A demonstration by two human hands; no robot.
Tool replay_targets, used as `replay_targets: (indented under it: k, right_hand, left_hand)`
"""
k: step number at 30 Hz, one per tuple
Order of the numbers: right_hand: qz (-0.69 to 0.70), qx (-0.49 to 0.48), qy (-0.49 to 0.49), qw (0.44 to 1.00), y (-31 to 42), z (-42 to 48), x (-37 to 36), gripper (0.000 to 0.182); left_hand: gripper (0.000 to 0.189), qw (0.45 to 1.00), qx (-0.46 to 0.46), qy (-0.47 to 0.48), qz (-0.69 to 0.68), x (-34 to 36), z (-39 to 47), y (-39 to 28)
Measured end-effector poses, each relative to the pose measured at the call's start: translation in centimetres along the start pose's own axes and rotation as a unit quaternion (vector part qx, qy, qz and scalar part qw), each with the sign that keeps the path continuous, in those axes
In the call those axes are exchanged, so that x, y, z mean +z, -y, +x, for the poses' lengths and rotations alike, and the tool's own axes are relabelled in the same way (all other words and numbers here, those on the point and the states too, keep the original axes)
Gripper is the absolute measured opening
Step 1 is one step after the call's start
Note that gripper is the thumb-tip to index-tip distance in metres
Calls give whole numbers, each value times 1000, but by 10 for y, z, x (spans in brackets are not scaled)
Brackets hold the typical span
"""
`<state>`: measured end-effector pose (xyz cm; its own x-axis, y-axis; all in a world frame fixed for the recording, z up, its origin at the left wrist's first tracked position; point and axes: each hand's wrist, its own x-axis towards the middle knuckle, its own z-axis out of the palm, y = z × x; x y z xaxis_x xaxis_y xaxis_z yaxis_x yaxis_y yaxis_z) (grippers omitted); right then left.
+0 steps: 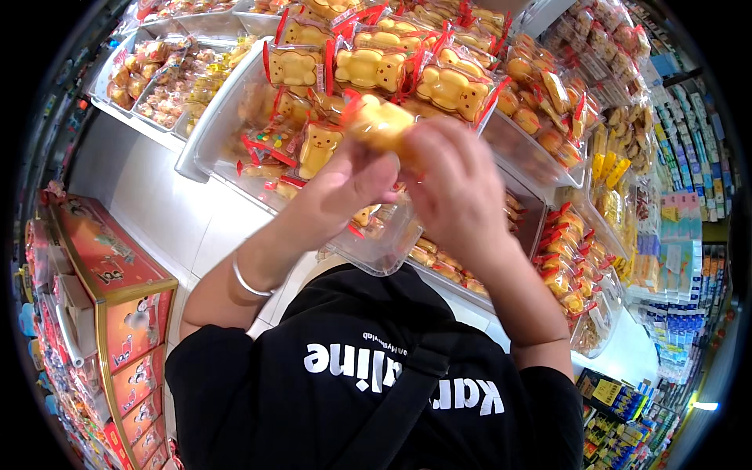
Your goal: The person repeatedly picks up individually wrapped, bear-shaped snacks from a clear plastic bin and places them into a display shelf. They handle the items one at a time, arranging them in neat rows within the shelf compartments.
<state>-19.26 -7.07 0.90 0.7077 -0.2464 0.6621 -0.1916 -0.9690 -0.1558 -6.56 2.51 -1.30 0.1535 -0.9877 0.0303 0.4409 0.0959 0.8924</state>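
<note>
A wrapped bear-shaped cake [379, 120], blurred by motion, is held up between both my hands. My left hand [352, 182], with a white bangle on the wrist, grips its near side; my right hand [452, 176] has its fingers closed on its right end. Beneath them is a clear plastic bin [376, 252] holding more wrapped bear cakes with red-edged wrappers, such as one bear cake [320, 147] just beyond my left hand. Several wrapped bear cakes [370, 67] are piled at the bin's far side. My fingers hide part of the held cake.
White trays [194, 126] of small wrapped snacks stand at the upper left. Bins of round wrapped cakes [529, 88] and a row of red-wrapped pastries [567, 258] lie to the right. A red box display with gold edges [117, 252] stands at the left, shelves [699, 153] at the far right.
</note>
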Motion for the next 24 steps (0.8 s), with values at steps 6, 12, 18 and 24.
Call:
replay_targets:
  k: [6, 12, 18, 24]
  right_hand:
    - [124, 110, -38, 985, 2, -16, 1, 48]
    - [604, 406, 93, 679, -5, -15, -5, 40]
    - [440, 334, 27, 833, -8, -20, -6, 33]
    - [341, 208, 27, 917, -17, -18, -13, 33]
  left_hand:
    - [34, 986, 34, -31, -163, -1, 12, 4]
    - [39, 981, 90, -62, -161, 18, 11, 1]
    - [48, 976, 192, -100, 4, -14, 14, -2]
    - [41, 955, 190, -63, 217, -9, 6, -20]
